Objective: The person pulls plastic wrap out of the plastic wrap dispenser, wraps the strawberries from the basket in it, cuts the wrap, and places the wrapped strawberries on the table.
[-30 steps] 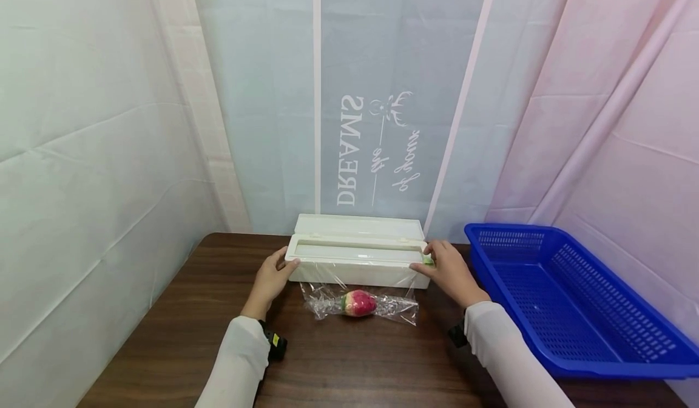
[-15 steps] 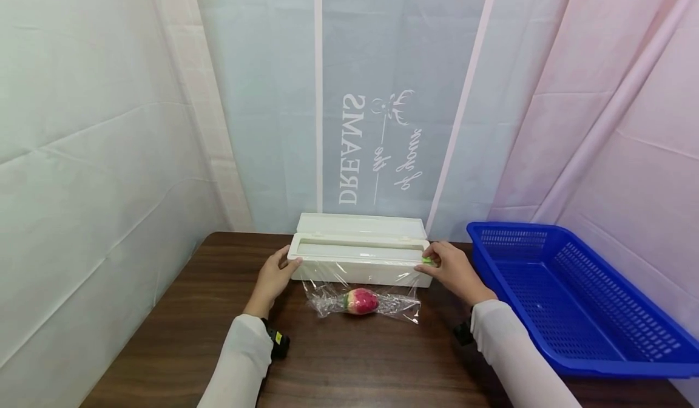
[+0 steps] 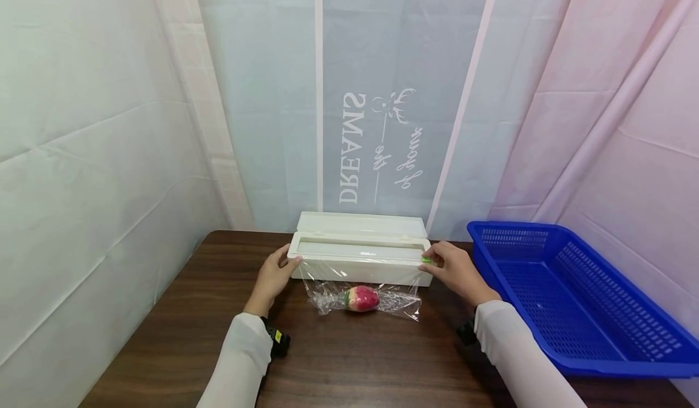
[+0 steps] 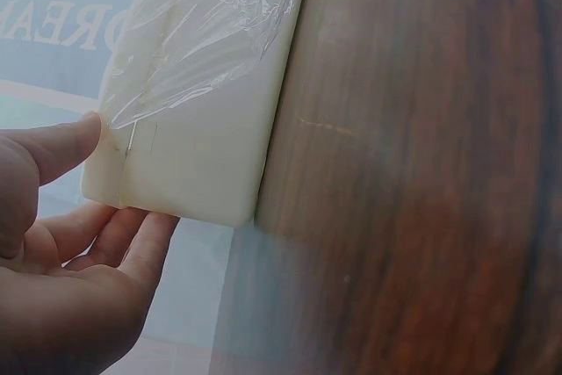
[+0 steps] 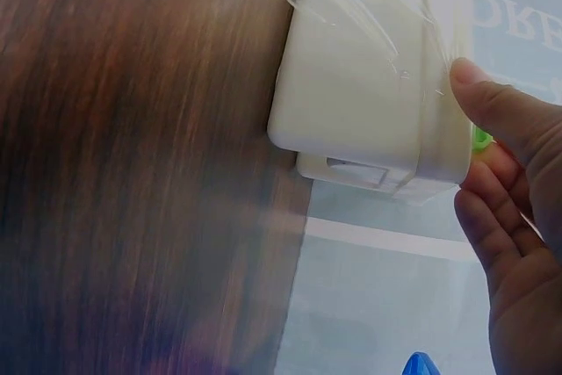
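Note:
A white cling film dispenser box (image 3: 360,269) lies on the table, its lid (image 3: 361,223) raised at the back. Clear film (image 3: 327,291) hangs from its front edge and wraps a red and cream fruit-like piece (image 3: 363,299) with green at its left end. At the box's left end, my left hand (image 3: 273,277) grips the corner, thumb on the front edge and fingers along the end face (image 4: 88,261). My right hand (image 3: 455,271) is at the right end, thumb on the front edge, fingers pinching a small green slide cutter (image 3: 426,260), mostly hidden behind them.
A blue perforated plastic basket (image 3: 568,311) stands to the right, near my right forearm. The dark wooden table (image 3: 349,365) ends at a hanging printed cloth (image 3: 262,122) behind the box. White cloth (image 3: 98,183) hangs along the left side.
My right thumb has shifted slightly right along the front edge. The left hand keeps its hold, and the box and wrapped piece look nearly still apart from a small view shift.

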A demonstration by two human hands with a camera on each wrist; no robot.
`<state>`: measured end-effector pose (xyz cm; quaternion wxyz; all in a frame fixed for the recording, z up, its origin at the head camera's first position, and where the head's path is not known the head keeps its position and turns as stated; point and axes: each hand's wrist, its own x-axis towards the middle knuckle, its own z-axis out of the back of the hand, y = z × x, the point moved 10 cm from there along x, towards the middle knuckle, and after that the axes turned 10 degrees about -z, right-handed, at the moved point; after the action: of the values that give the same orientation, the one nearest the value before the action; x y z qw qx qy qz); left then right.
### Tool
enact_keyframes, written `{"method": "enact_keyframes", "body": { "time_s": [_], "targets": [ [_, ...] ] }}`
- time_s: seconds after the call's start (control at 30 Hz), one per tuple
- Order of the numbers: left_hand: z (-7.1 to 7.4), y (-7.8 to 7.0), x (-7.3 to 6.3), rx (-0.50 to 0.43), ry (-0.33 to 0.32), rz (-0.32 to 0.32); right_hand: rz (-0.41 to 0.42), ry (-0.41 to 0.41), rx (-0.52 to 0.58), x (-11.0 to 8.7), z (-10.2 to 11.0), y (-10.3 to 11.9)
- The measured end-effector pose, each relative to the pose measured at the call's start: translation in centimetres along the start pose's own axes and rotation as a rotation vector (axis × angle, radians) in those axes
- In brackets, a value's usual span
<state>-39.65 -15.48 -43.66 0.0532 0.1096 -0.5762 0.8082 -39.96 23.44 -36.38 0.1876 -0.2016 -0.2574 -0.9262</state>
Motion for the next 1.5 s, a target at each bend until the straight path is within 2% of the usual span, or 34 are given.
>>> {"method": "enact_keyframes", "body": {
  "time_s": [0.3, 0.7, 1.0, 1.23, 1.5],
  "targets": [
    [-0.1, 0.0, -0.4, -0.005, -0.007, 0.017, 0.039, -0.023, 0.005, -0.3, 0.2, 0.3],
    [0.0, 0.1, -0.5, -0.021, -0.024, 0.024, 0.097, -0.015, -0.014, -0.3, 0.4, 1.2],
    [0.0, 0.2, -0.5, -0.023, -0.022, 0.025, 0.153, 0.011, 0.022, -0.4, 0.2, 1.9],
    [0.2, 0.1, -0.4, -0.020, -0.022, 0.016, 0.141, 0.027, 0.015, -0.4, -0.1, 1.6],
    [0.1, 0.2, -0.5, -0.017, -0.020, 0.014, 0.144, 0.005, 0.020, -0.6, -0.2, 1.4]
  ]
}}
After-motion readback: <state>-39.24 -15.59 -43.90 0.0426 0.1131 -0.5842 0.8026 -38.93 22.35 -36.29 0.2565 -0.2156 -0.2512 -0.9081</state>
